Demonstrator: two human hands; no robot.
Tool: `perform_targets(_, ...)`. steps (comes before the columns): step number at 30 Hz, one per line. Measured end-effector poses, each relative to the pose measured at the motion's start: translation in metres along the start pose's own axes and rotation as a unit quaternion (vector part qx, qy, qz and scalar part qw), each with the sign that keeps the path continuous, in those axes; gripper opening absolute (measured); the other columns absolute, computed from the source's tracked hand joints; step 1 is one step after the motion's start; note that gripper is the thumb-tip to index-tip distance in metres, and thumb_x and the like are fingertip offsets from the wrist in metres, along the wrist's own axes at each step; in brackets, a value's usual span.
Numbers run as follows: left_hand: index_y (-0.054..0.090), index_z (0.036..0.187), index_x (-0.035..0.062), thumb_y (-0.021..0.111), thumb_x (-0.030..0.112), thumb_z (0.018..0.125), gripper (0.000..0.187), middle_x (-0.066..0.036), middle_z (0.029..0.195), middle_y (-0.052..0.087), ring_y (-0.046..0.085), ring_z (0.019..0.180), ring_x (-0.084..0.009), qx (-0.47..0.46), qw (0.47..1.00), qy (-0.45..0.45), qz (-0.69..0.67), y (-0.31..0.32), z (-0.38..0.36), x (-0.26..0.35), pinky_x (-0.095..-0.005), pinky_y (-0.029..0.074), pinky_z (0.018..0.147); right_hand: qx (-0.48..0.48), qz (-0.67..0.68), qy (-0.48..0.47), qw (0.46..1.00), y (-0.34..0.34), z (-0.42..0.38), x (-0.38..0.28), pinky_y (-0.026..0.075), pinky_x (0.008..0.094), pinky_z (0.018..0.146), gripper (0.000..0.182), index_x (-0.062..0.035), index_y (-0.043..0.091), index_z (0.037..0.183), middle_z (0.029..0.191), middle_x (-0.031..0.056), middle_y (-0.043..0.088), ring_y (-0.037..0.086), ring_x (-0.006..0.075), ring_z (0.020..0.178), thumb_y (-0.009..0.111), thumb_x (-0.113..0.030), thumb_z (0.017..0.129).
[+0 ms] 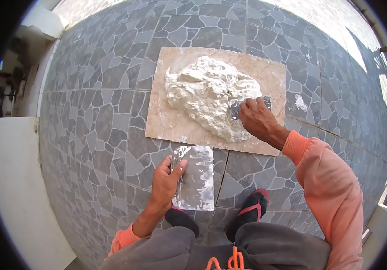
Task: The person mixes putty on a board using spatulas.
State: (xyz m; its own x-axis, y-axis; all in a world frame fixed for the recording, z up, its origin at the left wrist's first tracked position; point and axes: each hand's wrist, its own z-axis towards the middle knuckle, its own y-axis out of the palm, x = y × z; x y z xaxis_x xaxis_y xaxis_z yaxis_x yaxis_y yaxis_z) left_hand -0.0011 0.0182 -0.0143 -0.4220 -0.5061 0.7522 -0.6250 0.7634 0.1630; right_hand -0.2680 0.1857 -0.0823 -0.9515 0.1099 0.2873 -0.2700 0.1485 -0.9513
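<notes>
"While the right hand (257, 118) has its scraper (266, 102) at the right side of the heap, tell us about those fingers!"

"Closed in, bunched over the top of the blade, pinching it. Its far-left edge meets the white paste (202, 85), and that paste sits in one thick, lumpy mound on the beige board (157, 127), flat on the stone-patterned floor (94, 148)."

"And the left hand (163, 183)?"

"Holding the wider metal plate (197, 182), just off the board's near edge. Thumb pressed on the upper face, the other fingers curled round the side and partly hidden, so I can't tell how far under they reach. White smears all over that plate, mostly along its edges."

"What makes for clean work here?"

"A low blade angle, I'd say, with an even push, so the edge slides beneath the paste and doesn't plough it off the side. Modest scoops, too; a big one could slop over."

"And the plate?"

"Level and close to the board would be my call, thumb well back from the middle, leaving room for paste. Wiping the scraper across the plate's edge should clean the blade. Lovely firm hold on both!"
</notes>
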Motion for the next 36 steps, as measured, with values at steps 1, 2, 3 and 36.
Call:
perform_targets(1,0.056,0.119,-0.0011,0.061,0.015,0.099,0.026,-0.005,0.102,0.068,0.064,0.085,-0.0078,-0.003,1.000,0.002,0.006,0.002,-0.002,0.003,-0.0229,0.054,0.075,-0.032,-0.002,-0.022,0.999,0.006,-0.001,-0.003,0.041,0.0358,0.074,0.011,-0.0063,0.070,0.078,0.085,0.0057,0.060,0.055,0.0206,0.087,0.061,-0.011,0.083)
perform_targets(2,0.056,0.119,-0.0012,0.061,0.015,0.099,0.026,-0.005,0.102,0.068,0.064,0.086,-0.0078,-0.004,1.000,0.005,0.012,0.002,-0.002,0.005,-0.0229,0.054,0.075,-0.031,0.010,-0.019,0.999,0.012,-0.003,-0.002,0.041,0.0354,0.074,0.011,-0.0065,0.070,0.079,0.085,0.0056,0.060,0.055,0.0206,0.087,0.061,-0.012,0.083)
perform_targets(3,0.057,0.116,-0.0006,0.062,0.016,0.099,0.024,-0.003,0.100,0.067,0.062,0.084,-0.0064,0.001,1.000,0.006,0.005,0.002,-0.002,0.005,-0.0221,0.052,0.073,-0.032,0.022,-0.019,0.999,0.002,-0.001,0.002,0.041,0.0349,0.074,0.011,-0.0067,0.070,0.080,0.085,0.0055,0.060,0.055,0.0205,0.087,0.062,-0.012,0.083)
perform_targets(36,0.057,0.114,-0.0008,0.064,0.017,0.098,0.025,-0.002,0.097,0.067,0.059,0.082,-0.0037,0.005,0.999,0.002,-0.032,0.006,0.000,0.004,-0.0200,0.049,0.070,-0.017,0.014,0.023,0.999,0.006,0.009,0.005,0.041,0.0350,0.073,0.013,-0.0041,0.071,0.081,0.083,0.0066,0.060,0.055,0.0210,0.086,0.060,-0.010,0.085)
